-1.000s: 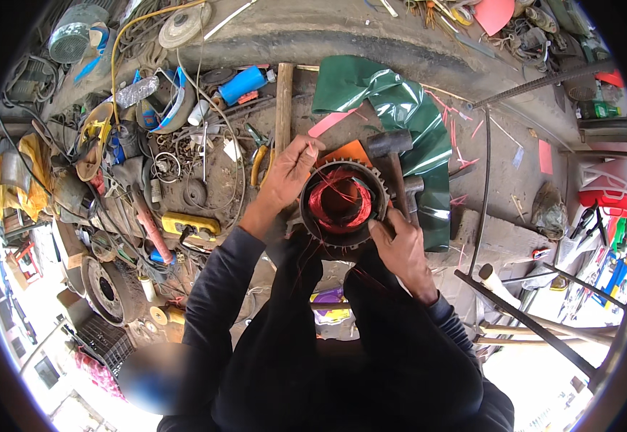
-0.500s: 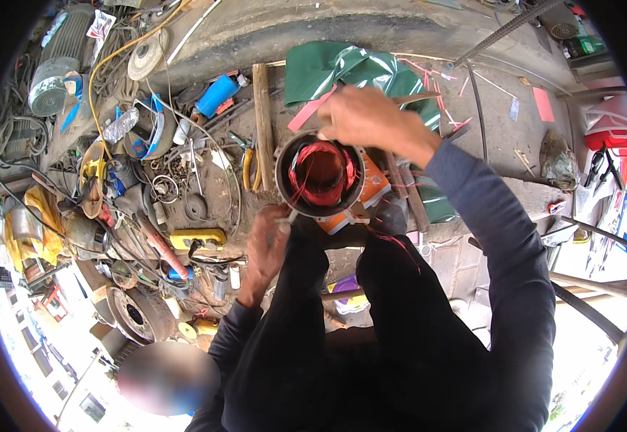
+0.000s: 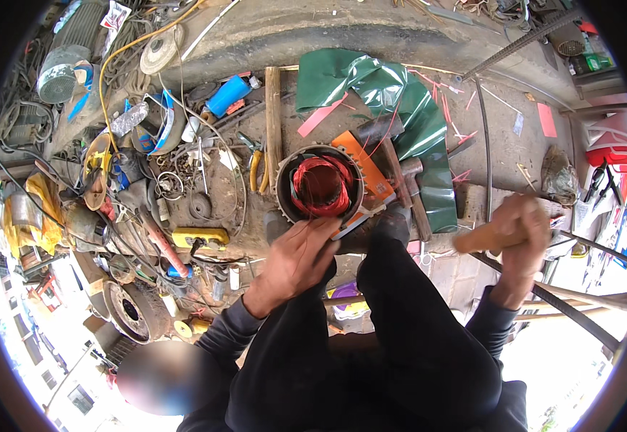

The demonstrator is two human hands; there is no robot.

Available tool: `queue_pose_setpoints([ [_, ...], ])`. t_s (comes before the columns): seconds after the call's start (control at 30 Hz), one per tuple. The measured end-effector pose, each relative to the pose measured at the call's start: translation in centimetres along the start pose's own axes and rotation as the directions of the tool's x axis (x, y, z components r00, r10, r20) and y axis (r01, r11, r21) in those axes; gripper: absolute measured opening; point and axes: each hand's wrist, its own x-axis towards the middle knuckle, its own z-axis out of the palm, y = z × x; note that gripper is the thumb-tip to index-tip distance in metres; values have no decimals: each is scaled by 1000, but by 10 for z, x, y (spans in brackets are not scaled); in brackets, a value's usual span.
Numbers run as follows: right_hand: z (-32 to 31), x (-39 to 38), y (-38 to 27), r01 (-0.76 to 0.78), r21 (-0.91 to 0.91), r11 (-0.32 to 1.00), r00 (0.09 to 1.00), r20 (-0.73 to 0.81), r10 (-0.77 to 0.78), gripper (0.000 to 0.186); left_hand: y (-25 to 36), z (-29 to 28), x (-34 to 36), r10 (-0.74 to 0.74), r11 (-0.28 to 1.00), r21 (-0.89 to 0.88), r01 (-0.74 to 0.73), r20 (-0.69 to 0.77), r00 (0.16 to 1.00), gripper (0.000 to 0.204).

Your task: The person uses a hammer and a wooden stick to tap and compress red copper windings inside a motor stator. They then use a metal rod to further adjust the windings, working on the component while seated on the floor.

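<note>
A motor stator [image 3: 282, 189] with a finned metal housing stands between my feet, its round opening up. Red copper windings [image 3: 341, 205] line the inside. My left hand [image 3: 299, 258] is at the near rim, fingers bent together against the edge of the windings; whatever is between the fingertips is hidden. Out to the right, well away from the stator, my right hand [image 3: 526, 229] is closed around a tapered piece of wood [image 3: 487, 237], somewhat smeared by motion. Beside the stator lie an orange flat box [image 3: 371, 173] and a hammer [image 3: 413, 167] with a wooden handle.
Green sheeting [image 3: 425, 155] spreads behind and right of the stator, with pink strips [image 3: 322, 117] on it. A wooden bar [image 3: 273, 119] and yellow-handled pliers [image 3: 256, 171] lie to the left. Farther left are cables, a yellow switch box [image 3: 199, 237] and loose metal parts.
My right hand has swung from above the stator's far rim out to the right with the wooden piece. My left hand has shifted right, from the housing's side to the near edge of the windings.
</note>
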Motion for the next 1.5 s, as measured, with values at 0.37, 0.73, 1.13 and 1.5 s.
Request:
queue_pose_setpoints([
  [0.37, 26, 7, 82, -235, 349, 907, 950, -113, 290, 26, 0, 58, 91, -180, 981, 93, 169, 125, 976, 115],
  [0.73, 29, 11, 68, -96, 440, 893, 959, -199, 201, 30, -23, 71, 81, -152, 977, -164, 135, -97, 984, 18],
  [1.13, 126, 18, 24, -23, 597, 802, 1000, 6, 25, 21, -51, 33, 106, -441, 636, -725, 263, -62, 895, 45],
  [1.5, 148, -3, 38, -49, 39, 998, 997, -61, 52, 47, 7, 0, 53, -327, 754, -625, 202, -89, 941, 93],
])
